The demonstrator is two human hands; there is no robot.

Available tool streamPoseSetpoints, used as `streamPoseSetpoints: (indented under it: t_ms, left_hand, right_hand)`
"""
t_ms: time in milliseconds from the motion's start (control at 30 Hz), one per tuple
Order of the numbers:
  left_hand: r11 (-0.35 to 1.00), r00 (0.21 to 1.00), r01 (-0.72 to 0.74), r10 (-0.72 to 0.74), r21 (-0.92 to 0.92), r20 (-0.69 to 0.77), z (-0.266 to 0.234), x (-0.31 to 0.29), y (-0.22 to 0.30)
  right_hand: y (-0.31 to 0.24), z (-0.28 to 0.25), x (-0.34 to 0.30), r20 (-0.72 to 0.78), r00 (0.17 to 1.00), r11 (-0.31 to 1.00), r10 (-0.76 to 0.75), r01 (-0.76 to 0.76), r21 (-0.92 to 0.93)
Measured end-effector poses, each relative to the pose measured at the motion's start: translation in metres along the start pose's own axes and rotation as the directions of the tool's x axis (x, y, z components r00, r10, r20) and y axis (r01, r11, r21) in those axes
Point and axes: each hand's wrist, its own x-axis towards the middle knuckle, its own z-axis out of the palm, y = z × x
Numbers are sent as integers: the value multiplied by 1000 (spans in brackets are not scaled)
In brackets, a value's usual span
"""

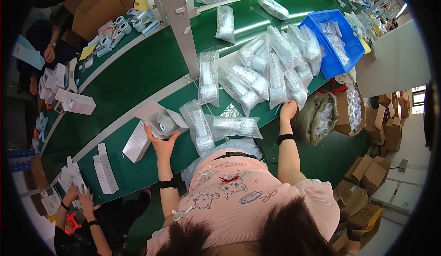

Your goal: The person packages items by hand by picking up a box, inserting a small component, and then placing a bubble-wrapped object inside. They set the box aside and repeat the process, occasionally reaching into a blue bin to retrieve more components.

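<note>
My left hand [161,145] grips the near side of an open white cardboard box [149,113], thumb and fingers spread around its wall. Inside the box lies an item in clear plastic [165,123]; its kind cannot be made out. To the right, my right hand [288,110] has its fingers closed on the near end of a bubble-wrap pack [295,85], at the front of a heap. More bubble-wrapped packs [209,79] lie between my hands, two of them near my waist: one slanted [197,127], one crosswise [234,126].
A blue bin [328,65] holding clear packs stands right of the heap. Below it are a woven sack [317,118] and a carton [349,111] of plastic wrap. A metal post [177,26] rises beyond the bench. At left, another person's hands [80,198] handle white boxes.
</note>
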Motion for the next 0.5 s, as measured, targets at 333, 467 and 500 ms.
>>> streamPoseSetpoints:
  t_ms: [333, 467, 500]
  left_hand:
    - [991, 1000, -20, 17, -131, -20, -5, 4, 4]
    - [997, 999, -32, 31, -63, -17, -9, 7, 11]
    - [998, 999, -25, 24, -53, -31, -11, 9, 16]
  right_hand:
    - [-56, -89, -25, -28, 902, 895, -432, 432, 110]
    - [-93, -115, -18, 29, 918, 858, -395, 357, 370]
    - [-106, -121, -18, -31, 911, 800, -411, 377, 466]
